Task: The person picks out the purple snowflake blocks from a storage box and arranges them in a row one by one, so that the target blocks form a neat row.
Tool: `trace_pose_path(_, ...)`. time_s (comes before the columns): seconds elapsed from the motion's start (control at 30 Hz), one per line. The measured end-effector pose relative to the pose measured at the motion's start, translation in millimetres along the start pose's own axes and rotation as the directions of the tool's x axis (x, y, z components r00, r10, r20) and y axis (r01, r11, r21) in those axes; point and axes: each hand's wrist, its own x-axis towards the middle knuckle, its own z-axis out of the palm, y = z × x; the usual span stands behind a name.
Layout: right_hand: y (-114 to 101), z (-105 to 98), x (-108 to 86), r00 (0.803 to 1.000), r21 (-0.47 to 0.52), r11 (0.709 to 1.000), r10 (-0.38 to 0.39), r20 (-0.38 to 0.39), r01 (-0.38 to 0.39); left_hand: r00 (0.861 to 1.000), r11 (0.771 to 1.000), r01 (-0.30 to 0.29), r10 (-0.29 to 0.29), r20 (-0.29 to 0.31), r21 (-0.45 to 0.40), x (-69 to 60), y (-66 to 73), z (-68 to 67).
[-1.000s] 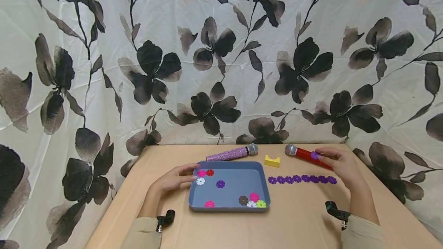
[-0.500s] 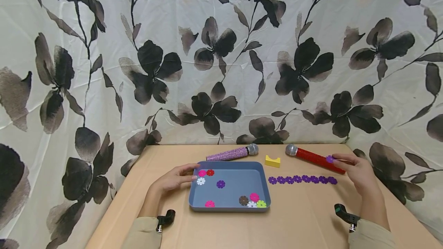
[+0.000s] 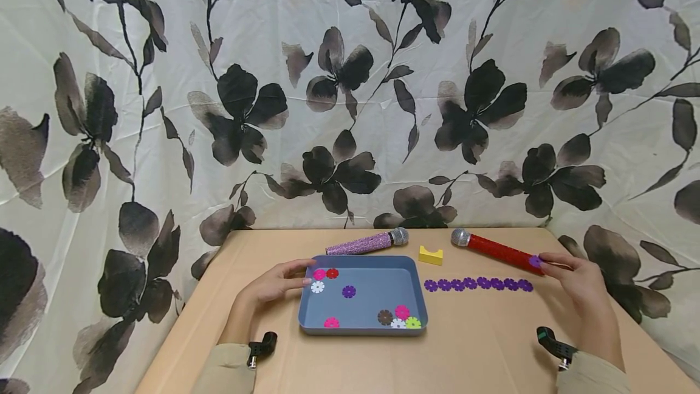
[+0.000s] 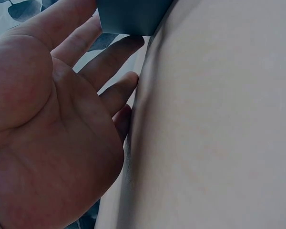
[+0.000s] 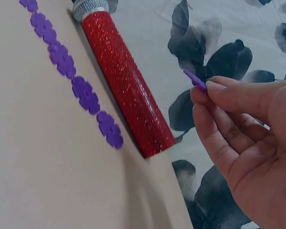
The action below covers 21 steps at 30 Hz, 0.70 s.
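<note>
My right hand [image 3: 582, 281] pinches a purple flower-shaped disc [image 5: 196, 80] between thumb and fingertips. In the right wrist view it is held edge-on, apart from the red glitter microphone [image 5: 128, 81]. A row of interlocked purple flower discs [image 3: 477, 283] lies on the table nearby. At the left side of the grey-blue tray [image 3: 361, 331] rests my left hand [image 3: 270, 284], its fingers extended and relaxed, with fingertips at the rim. Inside the tray are several loose flower discs, among them a purple one [image 3: 349, 291], a red one [image 3: 332, 273] and a brown one [image 3: 385, 317].
A pink glitter microphone [image 3: 361, 244] lies behind the tray. Between the two microphones stands a small yellow notched block [image 3: 430, 255]. The wooden table [image 3: 470, 357] ends at a flower-print cloth [image 3: 350, 108] at the back.
My right hand has moved to the right along the red microphone, with the purple flower disc still pinched. The left hand and the tray have stayed in place.
</note>
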Motion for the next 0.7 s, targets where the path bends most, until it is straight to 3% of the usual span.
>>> trace_pose_path(0.33,11.9,-5.7,0.7,1.000,-0.020,1.000,0.020,0.015,-0.019,1.000,1.000,-0.012,0.013,0.007,-0.007,0.7,-2.1,-0.3)
trace_pose_path(0.7,23.5,-8.5,-0.5,0.999,-0.109,0.993,0.037,0.023,-0.034,1.000,1.000,-0.018,0.018,0.003,0.000,0.9,-1.6,-0.4)
